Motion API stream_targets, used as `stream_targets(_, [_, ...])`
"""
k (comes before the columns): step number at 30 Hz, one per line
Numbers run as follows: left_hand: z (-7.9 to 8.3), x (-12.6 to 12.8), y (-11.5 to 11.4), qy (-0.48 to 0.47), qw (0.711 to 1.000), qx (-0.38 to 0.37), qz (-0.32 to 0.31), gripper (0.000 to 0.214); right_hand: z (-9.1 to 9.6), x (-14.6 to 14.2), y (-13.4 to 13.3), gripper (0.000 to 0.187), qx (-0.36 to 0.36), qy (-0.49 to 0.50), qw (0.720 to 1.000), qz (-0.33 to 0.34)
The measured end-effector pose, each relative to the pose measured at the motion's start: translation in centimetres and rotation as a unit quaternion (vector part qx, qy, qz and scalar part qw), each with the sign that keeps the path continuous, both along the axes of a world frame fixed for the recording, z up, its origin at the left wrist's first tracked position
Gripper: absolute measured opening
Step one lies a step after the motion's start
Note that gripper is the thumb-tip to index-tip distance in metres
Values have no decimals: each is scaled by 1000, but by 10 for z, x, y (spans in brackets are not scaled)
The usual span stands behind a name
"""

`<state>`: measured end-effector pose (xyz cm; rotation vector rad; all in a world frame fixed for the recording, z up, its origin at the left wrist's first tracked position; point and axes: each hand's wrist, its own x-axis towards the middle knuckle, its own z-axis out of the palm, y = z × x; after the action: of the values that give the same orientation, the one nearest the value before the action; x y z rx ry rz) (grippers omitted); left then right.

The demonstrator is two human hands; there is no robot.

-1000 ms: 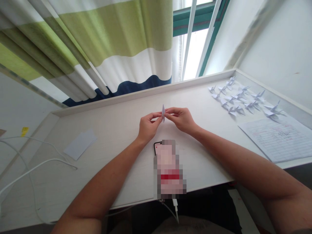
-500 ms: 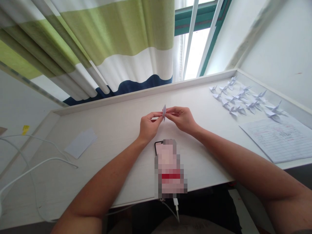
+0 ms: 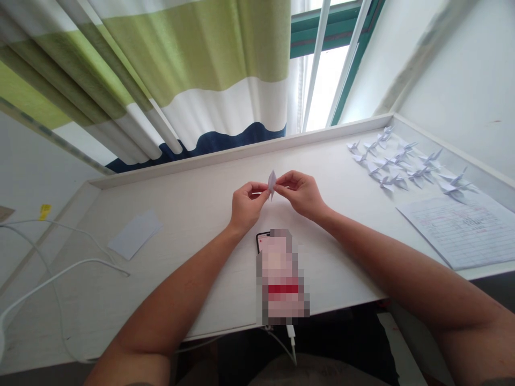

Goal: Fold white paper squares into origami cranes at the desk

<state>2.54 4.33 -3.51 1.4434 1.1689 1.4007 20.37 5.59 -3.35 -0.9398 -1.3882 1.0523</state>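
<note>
Between my two hands stands a small piece of folded white paper, narrow and pointed at the top, with split points at its lower end. My left hand pinches its left side between thumb and fingers. From the right, my right hand pinches the other side with thumb and forefinger, its remaining fingers curled. The paper is held upright above the white desk. Just below the hands lies a phone, its screen blurred out, with a white charging plug at its near end.
Several folded paper cranes stand at the right rear, behind a lined, written sheet. Blank paper pieces lie at left, near white cables. A raised rim edges the desk below a striped curtain.
The folded paper has turned slightly, showing more of its face. My right hand has shifted a little upward, and both hands still hold the paper.
</note>
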Motion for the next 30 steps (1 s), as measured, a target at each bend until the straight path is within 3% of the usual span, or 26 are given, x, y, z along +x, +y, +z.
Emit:
stream_targets(5, [2, -1, -2, 8, 1000, -1, 4, 21, 2, 0, -2, 41, -19, -35, 999, 31])
stream_targets(17, [2, 2, -2, -24, 999, -35, -10, 18, -3, -2, -1, 35, 3, -32, 999, 8])
stream_targets(30, [1, 2, 0, -65, 997, -32, -30, 37, -1, -1, -1, 45, -4, -14, 999, 30])
